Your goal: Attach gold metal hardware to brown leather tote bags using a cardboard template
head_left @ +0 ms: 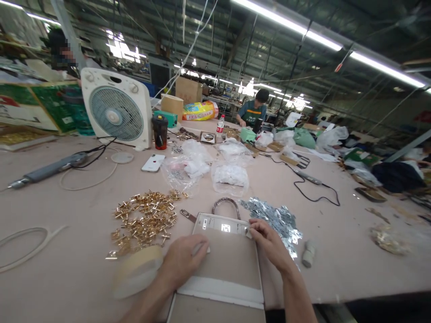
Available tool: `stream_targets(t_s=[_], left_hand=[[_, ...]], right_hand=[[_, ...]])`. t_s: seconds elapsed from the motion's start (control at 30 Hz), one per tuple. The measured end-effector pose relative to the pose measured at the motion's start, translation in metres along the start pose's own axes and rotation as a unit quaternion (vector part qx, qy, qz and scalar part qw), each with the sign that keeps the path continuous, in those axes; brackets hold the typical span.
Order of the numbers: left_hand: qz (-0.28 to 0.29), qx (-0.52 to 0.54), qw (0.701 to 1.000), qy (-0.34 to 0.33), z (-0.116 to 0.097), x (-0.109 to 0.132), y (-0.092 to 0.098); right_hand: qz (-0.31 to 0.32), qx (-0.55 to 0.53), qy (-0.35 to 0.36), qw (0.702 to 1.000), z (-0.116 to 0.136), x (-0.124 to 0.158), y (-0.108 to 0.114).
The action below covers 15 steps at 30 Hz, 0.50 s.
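Note:
A flat, open handbag body [232,255] with a clear cover and pale edging lies before me. Its brown wrapped handle [226,200] arches from the far edge, and a brown strap [187,215] sticks out at the left. My left hand [183,259] is closed over the bag's left side, with a small pale piece [207,249] between thumb and fingers. At the top right corner, my right hand [271,244] pinches another small pale piece [249,233] against the panel. A roll of masking tape [139,267] is beside my left forearm.
Gold metal fittings [148,220] are heaped left of the bag, silver metal plates [276,220] right. Farther off are plastic bags [230,177], a phone [153,163], a fan [116,107] and a corded tool [50,169]. A co-worker [252,112] sits across the table.

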<state>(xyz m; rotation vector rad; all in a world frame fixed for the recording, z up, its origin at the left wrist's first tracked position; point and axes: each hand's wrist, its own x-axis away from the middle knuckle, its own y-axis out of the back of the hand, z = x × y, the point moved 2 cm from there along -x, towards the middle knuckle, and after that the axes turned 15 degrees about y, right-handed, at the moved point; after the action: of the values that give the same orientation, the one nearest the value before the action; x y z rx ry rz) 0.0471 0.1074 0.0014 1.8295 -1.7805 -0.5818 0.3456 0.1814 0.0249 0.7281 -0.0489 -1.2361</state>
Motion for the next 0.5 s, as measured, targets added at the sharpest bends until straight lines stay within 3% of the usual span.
stream_targets(t_s=[0.27, 0.5], left_hand=[[-0.001, -0.006, 1.0, -0.003, 0.0004, -0.0004, 0.0004], [0.003, -0.003, 1.0, 0.005, 0.0012, -0.0017, 0.0]], right_hand=[[0.041, 0.004, 0.01, 0.999, -0.003, -0.0092, 0.0014], [0.04, -0.008, 0.006, 0.999, -0.0056, -0.011, -0.0025]])
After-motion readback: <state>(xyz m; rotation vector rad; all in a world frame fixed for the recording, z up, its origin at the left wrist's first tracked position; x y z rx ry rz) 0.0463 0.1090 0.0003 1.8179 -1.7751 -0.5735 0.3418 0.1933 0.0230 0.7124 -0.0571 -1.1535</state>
